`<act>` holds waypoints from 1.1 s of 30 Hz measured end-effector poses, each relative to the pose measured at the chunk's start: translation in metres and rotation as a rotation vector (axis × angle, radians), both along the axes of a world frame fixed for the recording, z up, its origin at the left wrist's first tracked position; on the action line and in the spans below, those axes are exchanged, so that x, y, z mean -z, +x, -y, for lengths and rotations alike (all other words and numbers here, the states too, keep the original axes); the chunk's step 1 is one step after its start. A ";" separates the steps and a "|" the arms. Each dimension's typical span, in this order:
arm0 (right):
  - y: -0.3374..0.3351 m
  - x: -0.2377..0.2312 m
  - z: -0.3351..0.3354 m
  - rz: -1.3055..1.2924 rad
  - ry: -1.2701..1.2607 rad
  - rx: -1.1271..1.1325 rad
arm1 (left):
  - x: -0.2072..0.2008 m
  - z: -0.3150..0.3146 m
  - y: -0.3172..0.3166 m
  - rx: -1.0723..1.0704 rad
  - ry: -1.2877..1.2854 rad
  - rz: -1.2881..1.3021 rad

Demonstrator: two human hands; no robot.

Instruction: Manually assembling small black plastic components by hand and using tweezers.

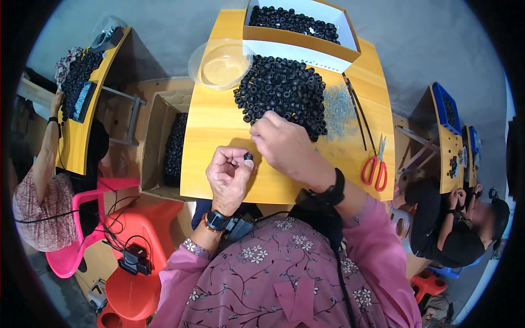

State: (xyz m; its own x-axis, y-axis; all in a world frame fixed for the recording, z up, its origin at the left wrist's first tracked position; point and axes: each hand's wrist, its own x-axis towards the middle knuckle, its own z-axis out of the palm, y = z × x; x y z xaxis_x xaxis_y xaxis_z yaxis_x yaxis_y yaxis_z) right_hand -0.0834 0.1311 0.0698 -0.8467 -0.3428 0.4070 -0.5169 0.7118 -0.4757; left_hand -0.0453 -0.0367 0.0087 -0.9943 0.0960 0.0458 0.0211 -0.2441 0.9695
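Observation:
Between the thumb and index finger of my left hand [228,174] is a small black ring-like part [248,156], held above the near side of the table. My right hand [287,143] hovers just right of it, at the near edge of a heap of the same black parts [284,90]. Its fingers are curled together, and whatever they may hold is hidden. To the right of the heap lies a scatter of tiny silvery-blue pieces [339,112]. Red-handled scissors [375,167] rest at the table's right, with two thin dark rods [358,112] beyond them.
A clear round plastic bowl [221,64] stands at the table's far left. Behind the heap is a cardboard box [301,50] with more black parts. On the floor at left sits an open carton [156,142]. Other people work at tables [78,147] on both sides.

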 end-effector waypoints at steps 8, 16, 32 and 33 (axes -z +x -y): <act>0.048 -0.004 -0.029 0.693 -0.909 0.161 | -0.013 -0.010 0.005 0.086 0.025 0.022; 0.068 0.018 -0.055 0.782 -1.276 0.092 | -0.015 -0.043 0.013 0.226 0.100 0.069; 0.071 0.026 -0.058 0.621 -0.975 0.109 | -0.001 -0.045 0.011 0.263 0.103 0.015; 0.071 0.025 -0.057 0.605 -0.954 0.106 | 0.000 -0.046 0.011 0.263 0.113 0.009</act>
State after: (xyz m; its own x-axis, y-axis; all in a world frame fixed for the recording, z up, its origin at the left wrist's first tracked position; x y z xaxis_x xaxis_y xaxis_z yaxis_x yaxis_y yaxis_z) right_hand -0.0123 0.1882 0.0449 -0.9994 -0.0272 -0.0223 0.0237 -0.0490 -0.9985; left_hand -0.0345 0.0091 0.0085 -0.9365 0.3451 0.0619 -0.0657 -0.3462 0.9358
